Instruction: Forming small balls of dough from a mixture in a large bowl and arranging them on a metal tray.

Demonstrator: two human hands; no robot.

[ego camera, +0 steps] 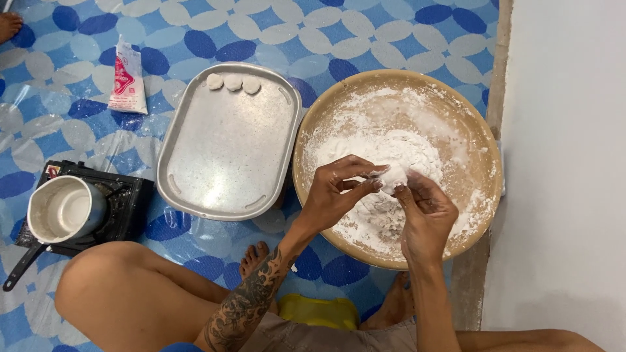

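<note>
Both hands, left hand (336, 189) & right hand (424, 218), pinch the white dough ball (394, 177) w/ fingertips over the floured wooden bowl (479, 130); squeeze too hard & it could tear.

Underneath, spreading far to the left of the grip (390, 179) and beyond it: a glossy floor covering (391, 32), blue with pale leaf-shaped ovals crossing in a circle pattern. Creased and rippled well to the left, with soft white glare (124, 153) on the folds. Ends just right of the grip along a narrow beige strip (501, 52) running from top to bottom. Past that strip, well to the right: a plain off-white surface (567, 163), matte and unmarked; wall or bare floor, impossible to tell. Far left and slightly nearer than the grip: a small black stove (127, 208) set low on the covering. Even, diffuse light throughout, with faint shadows only.
</note>
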